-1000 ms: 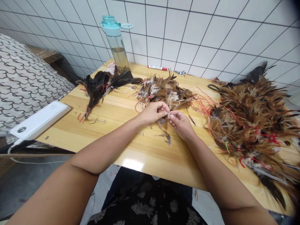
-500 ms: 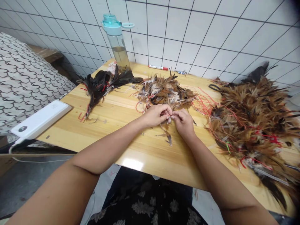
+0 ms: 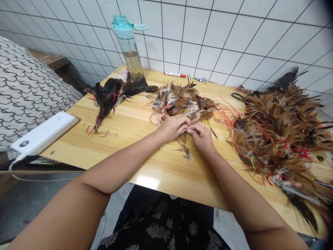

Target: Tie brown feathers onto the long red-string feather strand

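Observation:
My left hand (image 3: 173, 129) and my right hand (image 3: 201, 137) meet over the middle of the table, fingertips pinched together. Between them is a small bunch of feathers, mostly covered by my fingers, with only a pale bit showing. Just beyond my knuckles lies a pile of brown and white feathers (image 3: 182, 100) with red ties in it. Below the fingertips, a few loose feathers (image 3: 186, 152) rest on the wood.
Black feathers (image 3: 106, 95) with red ties lie at left, near a water bottle (image 3: 132, 57). A white power bank (image 3: 47, 132) sits on the left edge. A large brown feather heap (image 3: 283, 128) covers the right side, beside red strings (image 3: 225, 114). A red-capped marker (image 3: 174, 74) lies by the tiled wall.
My right hand's fingers have shifted slightly left and closer to the left hand's. The pale quill ends seen between them earlier are now mostly covered.

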Available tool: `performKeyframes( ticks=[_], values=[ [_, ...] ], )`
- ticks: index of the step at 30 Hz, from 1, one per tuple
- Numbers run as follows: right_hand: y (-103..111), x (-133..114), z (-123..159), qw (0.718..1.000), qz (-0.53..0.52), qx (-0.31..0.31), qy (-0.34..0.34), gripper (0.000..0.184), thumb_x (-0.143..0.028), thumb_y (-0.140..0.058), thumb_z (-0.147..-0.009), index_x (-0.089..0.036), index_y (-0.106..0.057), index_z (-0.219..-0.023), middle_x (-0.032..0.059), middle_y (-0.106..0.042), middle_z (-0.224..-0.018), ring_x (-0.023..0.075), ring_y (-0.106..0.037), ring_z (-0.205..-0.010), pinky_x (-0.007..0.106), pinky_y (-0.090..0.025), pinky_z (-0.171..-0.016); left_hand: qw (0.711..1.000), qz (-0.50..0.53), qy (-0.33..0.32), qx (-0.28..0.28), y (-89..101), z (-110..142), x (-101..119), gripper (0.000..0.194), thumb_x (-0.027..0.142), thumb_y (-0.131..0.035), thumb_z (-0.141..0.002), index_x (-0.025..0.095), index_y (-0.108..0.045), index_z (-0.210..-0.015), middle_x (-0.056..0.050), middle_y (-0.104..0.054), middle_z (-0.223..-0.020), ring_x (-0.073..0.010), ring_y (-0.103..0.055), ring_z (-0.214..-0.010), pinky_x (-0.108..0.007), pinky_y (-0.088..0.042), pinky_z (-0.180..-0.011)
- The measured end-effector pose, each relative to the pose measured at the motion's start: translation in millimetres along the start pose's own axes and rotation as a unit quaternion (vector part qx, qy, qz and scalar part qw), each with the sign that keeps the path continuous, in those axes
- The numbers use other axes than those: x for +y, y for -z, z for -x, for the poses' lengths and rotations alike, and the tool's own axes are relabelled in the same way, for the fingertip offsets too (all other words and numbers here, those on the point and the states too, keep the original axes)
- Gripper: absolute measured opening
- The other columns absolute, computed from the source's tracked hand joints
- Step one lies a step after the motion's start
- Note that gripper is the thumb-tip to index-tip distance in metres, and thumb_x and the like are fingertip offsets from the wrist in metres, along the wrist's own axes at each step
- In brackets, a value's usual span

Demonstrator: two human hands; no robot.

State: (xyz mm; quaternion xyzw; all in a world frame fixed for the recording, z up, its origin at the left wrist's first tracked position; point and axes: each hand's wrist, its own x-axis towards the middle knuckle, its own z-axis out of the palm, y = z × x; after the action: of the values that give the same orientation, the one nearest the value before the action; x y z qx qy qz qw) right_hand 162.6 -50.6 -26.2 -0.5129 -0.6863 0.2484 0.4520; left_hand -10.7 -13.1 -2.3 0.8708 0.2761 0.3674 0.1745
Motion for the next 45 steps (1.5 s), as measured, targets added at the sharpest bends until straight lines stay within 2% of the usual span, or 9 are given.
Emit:
performKeyframes(
  ticks=[7,14,21,26,33,40,45],
  values=[
    [3,0,-2,0.999,0.0,0.031,-0.031,0.009,-0.024,-0.063,-0.079,-0.022,-0.071,-0.079,0.0035,-0.063,-0.079,0.0173,-0.056,-0.073,0.034,-0.046,-0.073,0.998,0.051,0.045,0.015,0.0,-2,-2,0.01,0.011,-0.055,-0.084,0.016,-0.063,-0.079,-0.001,-0.064,-0.077,-0.0118,-0.058,-0.075,-0.023,-0.043,-0.072],
    [3,-1,-2,0.999,-0.018,0.001,-0.031,0.014,-0.025,-0.065,-0.077,-0.021,-0.071,-0.09,0.0012,-0.057,-0.073,0.0148,-0.05,-0.064,0.031,-0.045,-0.065,0.996,0.081,0.026,0.025,-0.3,-3,-2,0.011,0.009,-0.058,-0.082,0.015,-0.065,-0.077,-0.001,-0.063,-0.077,-0.0113,-0.057,-0.077,-0.022,-0.043,-0.073],
    [4,2,-3,0.999,-0.035,-0.016,-0.014,0.009,-0.029,-0.066,-0.079,-0.022,-0.07,-0.083,0.0007,-0.059,-0.075,0.0156,-0.056,-0.071,0.031,-0.046,-0.069,0.993,0.101,0.047,0.024,-0.3,-2,-4,0.007,0.011,-0.062,-0.081,0.015,-0.067,-0.077,-0.001,-0.063,-0.078,-0.0112,-0.058,-0.077,-0.023,-0.043,-0.072],
    [2,2,-3,1.0,-0.011,0.001,-0.017,0.003,-0.024,-0.066,-0.077,-0.021,-0.066,-0.076,0.0006,-0.06,-0.075,0.0149,-0.053,-0.067,0.03,-0.045,-0.066,0.989,0.123,0.086,0.005,-0.5,-2,-3,0.005,0.014,-0.064,-0.079,0.016,-0.067,-0.077,0.0,-0.066,-0.078,-0.011,-0.059,-0.075,-0.023,-0.043,-0.072],
    [4,3,-4,0.999,0.035,0.001,0.008,0.006,-0.019,-0.06,-0.078,-0.021,-0.061,-0.072,0.0022,-0.06,-0.077,0.018,-0.055,-0.074,0.032,-0.046,-0.071,0.982,0.142,0.122,-0.004,0.3,-2,1,0.005,0.017,-0.065,-0.079,0.016,-0.069,-0.079,-0.001,-0.068,-0.078,-0.0106,-0.06,-0.073,-0.022,-0.044,-0.07],
    [8,3,-5,0.999,0.05,0.016,-0.01,0.007,-0.02,-0.056,-0.078,-0.021,-0.06,-0.073,0.0021,-0.059,-0.076,0.0178,-0.053,-0.071,0.032,-0.044,-0.07,0.981,0.1,0.165,0.01,1.6,-3,-4,0.006,0.016,-0.063,-0.08,0.015,-0.066,-0.075,-0.001,-0.069,-0.079,-0.0113,-0.06,-0.073,-0.023,-0.044,-0.072],
    [11,6,-6,0.998,0.045,0.036,-0.025,0.008,-0.02,-0.055,-0.077,-0.022,-0.061,-0.071,0.0016,-0.057,-0.073,0.018,-0.052,-0.072,0.032,-0.043,-0.072,0.984,0.027,0.167,-0.057,5.0,-3,-7,0.011,0.009,-0.057,-0.078,0.015,-0.062,-0.071,-0.001,-0.066,-0.076,-0.0128,-0.059,-0.075,-0.024,-0.041,-0.071]
  ],
)
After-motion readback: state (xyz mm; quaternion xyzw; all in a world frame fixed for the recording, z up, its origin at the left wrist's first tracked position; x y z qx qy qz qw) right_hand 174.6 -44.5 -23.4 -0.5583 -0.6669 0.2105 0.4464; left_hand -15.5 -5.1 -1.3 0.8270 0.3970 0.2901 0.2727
